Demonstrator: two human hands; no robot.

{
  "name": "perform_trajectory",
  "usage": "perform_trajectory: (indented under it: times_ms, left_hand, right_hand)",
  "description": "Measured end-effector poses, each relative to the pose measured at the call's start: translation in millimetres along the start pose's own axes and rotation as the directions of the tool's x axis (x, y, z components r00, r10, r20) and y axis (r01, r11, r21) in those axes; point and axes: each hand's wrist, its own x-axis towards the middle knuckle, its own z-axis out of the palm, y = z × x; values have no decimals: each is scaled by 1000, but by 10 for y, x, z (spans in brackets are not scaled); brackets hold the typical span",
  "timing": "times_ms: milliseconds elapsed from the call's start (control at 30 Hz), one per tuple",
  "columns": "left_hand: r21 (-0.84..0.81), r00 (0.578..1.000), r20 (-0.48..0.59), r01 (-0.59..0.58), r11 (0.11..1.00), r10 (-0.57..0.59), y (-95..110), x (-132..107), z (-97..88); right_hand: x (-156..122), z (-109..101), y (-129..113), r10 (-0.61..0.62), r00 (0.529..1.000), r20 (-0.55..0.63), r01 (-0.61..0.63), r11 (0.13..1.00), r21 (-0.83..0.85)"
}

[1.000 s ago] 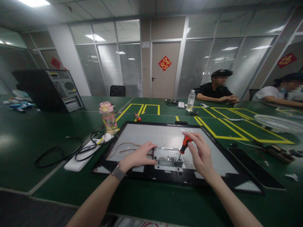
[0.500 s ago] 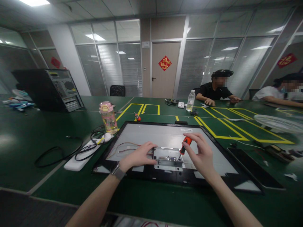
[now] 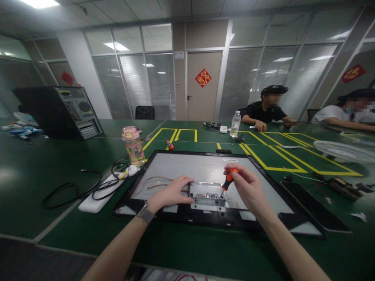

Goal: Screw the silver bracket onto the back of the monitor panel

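A flat display panel (image 3: 187,166) with a black frame lies on the table, its pale grey back facing up. On it sits a metal box (image 3: 209,189) with a row of connector ports. My left hand (image 3: 171,193) grips the box's left end between thumb and fingers; a grey watch is on that wrist. My right hand (image 3: 247,185) holds an orange-and-black screwdriver (image 3: 227,181), tilted, with its tip down at the box's right part near the ports. Whether the tip sits in a screw is too small to tell. Thin wires run left from the box.
Left of the panel are a white power strip (image 3: 99,195) with black cable and a pink-lidded bottle (image 3: 133,146). A computer case (image 3: 58,111) stands farther left. To the right lies a dark slab (image 3: 315,207). Across the table sit two people, near a clear bottle (image 3: 235,125).
My right hand's fingers have shifted around the screwdriver handle, and the hand has turned slightly. The screwdriver's tip has moved slightly left. My left hand stays on the metal box.
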Motion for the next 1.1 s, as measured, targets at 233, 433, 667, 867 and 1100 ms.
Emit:
perform_trajectory:
  times_ms: [233, 433, 667, 867, 1100]
  left_hand:
    - [-1, 1000, -6, -2, 1000, 2, 0, -1, 3]
    - [1, 1000, -6, -2, 1000, 2, 0, 4, 5]
    - [7, 1000, 5, -3, 1000, 2, -1, 7, -1]
    - [3, 1000, 11, -6, 1000, 6, 20, 1, -14]
    - [10, 1000, 11, 15, 1000, -16, 51, -4, -26]
  right_hand:
    - [11, -21, 82, -9, 994, -107, 12, 1000, 24]
    - [-9, -1, 30, 39, 999, -19, -38, 999, 27]
    - [9, 1, 14, -92, 996, -11, 92, 995, -34]
    - [13, -27, 32, -16, 1000, 3, 16, 1000, 13]
    - [-4, 10, -7, -41, 999, 4, 41, 999, -9]
